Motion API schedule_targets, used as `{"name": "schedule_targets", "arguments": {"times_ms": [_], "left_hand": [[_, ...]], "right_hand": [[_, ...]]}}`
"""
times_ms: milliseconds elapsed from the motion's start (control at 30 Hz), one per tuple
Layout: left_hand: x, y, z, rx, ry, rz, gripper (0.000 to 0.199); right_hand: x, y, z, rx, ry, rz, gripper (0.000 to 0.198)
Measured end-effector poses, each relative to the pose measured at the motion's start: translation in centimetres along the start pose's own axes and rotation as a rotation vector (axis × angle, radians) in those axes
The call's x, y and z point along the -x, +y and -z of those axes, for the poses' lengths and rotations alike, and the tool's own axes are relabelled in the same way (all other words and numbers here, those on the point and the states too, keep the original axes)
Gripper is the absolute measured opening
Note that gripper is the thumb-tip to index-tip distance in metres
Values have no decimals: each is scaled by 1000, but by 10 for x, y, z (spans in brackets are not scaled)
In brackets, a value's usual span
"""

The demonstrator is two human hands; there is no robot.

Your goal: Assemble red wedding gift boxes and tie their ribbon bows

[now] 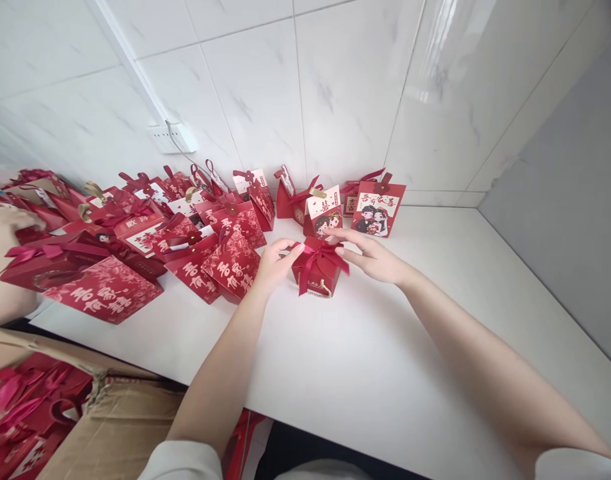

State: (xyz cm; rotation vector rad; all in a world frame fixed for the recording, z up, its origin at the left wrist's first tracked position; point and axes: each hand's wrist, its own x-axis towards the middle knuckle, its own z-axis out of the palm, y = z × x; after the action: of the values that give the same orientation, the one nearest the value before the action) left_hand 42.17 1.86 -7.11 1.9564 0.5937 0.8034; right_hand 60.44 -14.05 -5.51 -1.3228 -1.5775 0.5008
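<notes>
A small red gift box (315, 275) stands upright on the white table, a dark-red ribbon bow (319, 251) tied across its top and a twisted gold cord at its front. At the bow's left side is my left hand (275, 267), its thumb and forefinger pinched together on the ribbon. My right hand (378, 259) is on the other side, fingers stretched and apart, the thumb touching or very near the bow's right loop. Just behind the box stands a red and white gift box (325, 208) with a cartoon couple on it.
Many red gift boxes (230, 263) crowd the table's left half. Another red box (378, 208) stands by the tiled wall. Another person's hand (8, 233) is at the far left. A cardboard carton (120, 427) with more red boxes sits below the table (385, 400) edge.
</notes>
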Motion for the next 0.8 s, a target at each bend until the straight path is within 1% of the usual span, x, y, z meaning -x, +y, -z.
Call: {"name": "schedule_targets", "arguments": {"times_ms": [100,200,300,400,433,533,633,700,800], "left_hand": [[2,7,2,85,-44,15,31],[3,11,5,93,-47,-21,26],[3,11,8,88,-122,-102,38],[3,9,9,34,-204,-133,40],[3,9,9,3,-211,-130,39],[4,9,10,-58,-201,-108,37],[6,13,13,-23,-209,-118,41],[7,16,18,7,-250,-144,37],[7,20,25,10,-323,-187,23]], "right_hand": [[2,-12,11,51,7,10,32],[3,-18,17,133,28,69,22],[4,-23,13,176,-33,104,19],[3,-26,3,218,-88,161,23],[3,-27,0,245,-96,177,22],[3,-25,-3,340,-79,188,11],[4,-22,2,361,-62,170,10],[4,-21,5,344,-86,155,10],[4,-19,5,322,-151,131,12]]}}
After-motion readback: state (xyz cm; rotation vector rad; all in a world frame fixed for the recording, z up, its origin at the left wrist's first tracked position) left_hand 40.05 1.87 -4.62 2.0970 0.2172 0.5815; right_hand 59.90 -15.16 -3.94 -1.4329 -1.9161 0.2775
